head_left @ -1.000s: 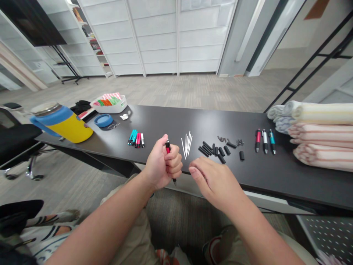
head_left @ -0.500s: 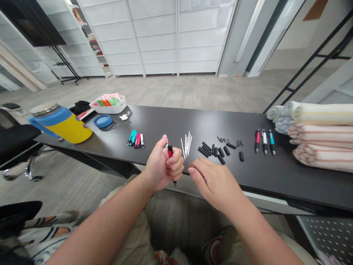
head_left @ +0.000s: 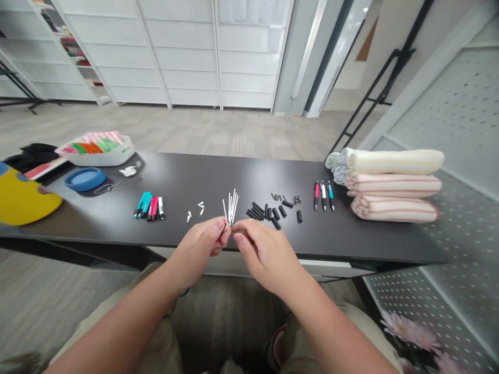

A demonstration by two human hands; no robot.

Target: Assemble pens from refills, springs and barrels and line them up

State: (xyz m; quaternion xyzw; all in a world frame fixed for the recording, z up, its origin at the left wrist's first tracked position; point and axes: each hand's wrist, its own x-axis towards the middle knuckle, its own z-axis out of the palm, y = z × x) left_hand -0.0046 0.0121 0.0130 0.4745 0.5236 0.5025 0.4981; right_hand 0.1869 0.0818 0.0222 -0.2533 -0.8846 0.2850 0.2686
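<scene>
My left hand [head_left: 202, 241] is closed round a red and black pen, now almost wholly hidden, with a bit of red showing by the thumb. Close beside it, my right hand [head_left: 267, 252] has its fingers curled, tips at the left fist; what they pinch, if anything, is hidden. Just beyond the hands lie thin white refills [head_left: 233, 205]. To their right are black grips [head_left: 275, 212], small springs [head_left: 278, 197] and small metal pieces [head_left: 297, 199]. Small white pieces [head_left: 201, 207] and teal, red and white pen barrels [head_left: 150, 206] lie to the left.
Three assembled pens [head_left: 323, 196] stand in a row beside rolled towels [head_left: 393, 183] on the right of the dark table [head_left: 187, 174]. At the left are a white basket [head_left: 128, 149], a blue lid [head_left: 84, 179] and a yellow and blue jug [head_left: 27, 200].
My view has swung to the right. The hands have come together; the pen, seen upright in my left fist before, is now mostly covered.
</scene>
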